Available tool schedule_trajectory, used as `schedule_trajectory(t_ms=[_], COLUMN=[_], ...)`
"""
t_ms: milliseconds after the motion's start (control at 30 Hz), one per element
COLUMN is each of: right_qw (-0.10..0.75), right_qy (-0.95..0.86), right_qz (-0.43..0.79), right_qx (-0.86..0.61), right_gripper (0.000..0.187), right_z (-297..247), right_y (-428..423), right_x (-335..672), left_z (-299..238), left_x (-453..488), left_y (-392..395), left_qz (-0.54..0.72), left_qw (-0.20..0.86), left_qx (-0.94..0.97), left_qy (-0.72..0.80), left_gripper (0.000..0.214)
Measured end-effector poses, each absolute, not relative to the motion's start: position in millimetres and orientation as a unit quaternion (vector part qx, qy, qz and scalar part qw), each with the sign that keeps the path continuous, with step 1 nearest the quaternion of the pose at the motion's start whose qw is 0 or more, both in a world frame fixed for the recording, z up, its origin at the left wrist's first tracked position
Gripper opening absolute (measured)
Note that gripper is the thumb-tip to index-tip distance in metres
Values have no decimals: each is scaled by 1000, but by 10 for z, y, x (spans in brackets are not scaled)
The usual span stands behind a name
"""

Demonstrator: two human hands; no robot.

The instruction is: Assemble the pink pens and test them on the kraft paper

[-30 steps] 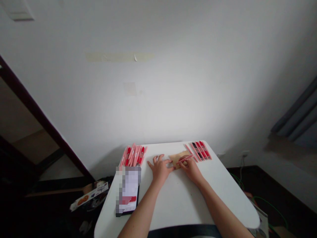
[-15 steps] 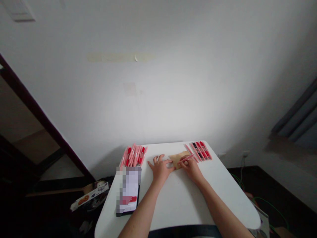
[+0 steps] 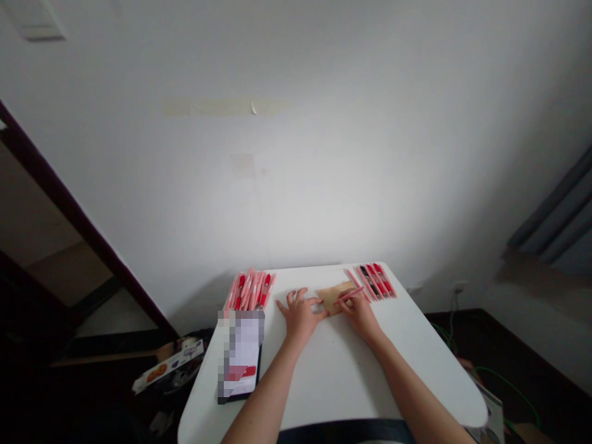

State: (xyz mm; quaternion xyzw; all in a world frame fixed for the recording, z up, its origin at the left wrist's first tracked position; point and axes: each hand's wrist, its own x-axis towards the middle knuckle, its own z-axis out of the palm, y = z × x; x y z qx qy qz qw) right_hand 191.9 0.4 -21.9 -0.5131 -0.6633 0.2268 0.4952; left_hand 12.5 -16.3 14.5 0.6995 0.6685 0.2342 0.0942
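My right hand (image 3: 358,313) is closed on a pink pen (image 3: 350,295) whose tip rests on a small brown paper (image 3: 333,294) lying on the white table (image 3: 333,370). My left hand (image 3: 300,314) lies flat with fingers spread, pressing the left edge of that paper. A pile of pink and red pens (image 3: 250,290) sits to the left of my left hand. A row of several pink, red and black pens (image 3: 372,280) lies at the far right of the table, just beyond my right hand.
A dark phone-like slab with a blurred patch (image 3: 240,357) lies at the table's left edge. Below the table on the left floor is a printed box (image 3: 166,367). A white wall stands right behind the table; cables (image 3: 481,370) run on the right floor.
Almost nothing differs: both hands stay on the brown paper, and the pen in my right hand shifts only very slightly.
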Motion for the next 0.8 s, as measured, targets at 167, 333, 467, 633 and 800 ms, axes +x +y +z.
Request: schedule_trajectory(t_ms=[167, 333, 467, 633, 800], right_qw=[532, 580, 594, 645, 710], right_qy=[-642, -604, -575, -502, -366], right_qz=[238, 285, 309, 324, 462], right_qx=[-498, -467, -470, -476, -385], right_gripper=[23, 32, 37, 39, 24], right_z=[-242, -200, -167, -159, -103], right_y=[32, 43, 32, 43, 54], right_x=[1942, 1976, 1975, 1989, 2005], left_z=[107, 104, 106, 96, 115], left_x=[120, 123, 120, 116, 118], left_y=[-143, -135, -139, -136, -148], left_qz=[239, 241, 243, 237, 237], left_qw=[93, 85, 82, 76, 82], left_qx=[701, 702, 703, 705, 704], left_qy=[666, 665, 663, 664, 664], left_gripper=[33, 31, 33, 34, 34])
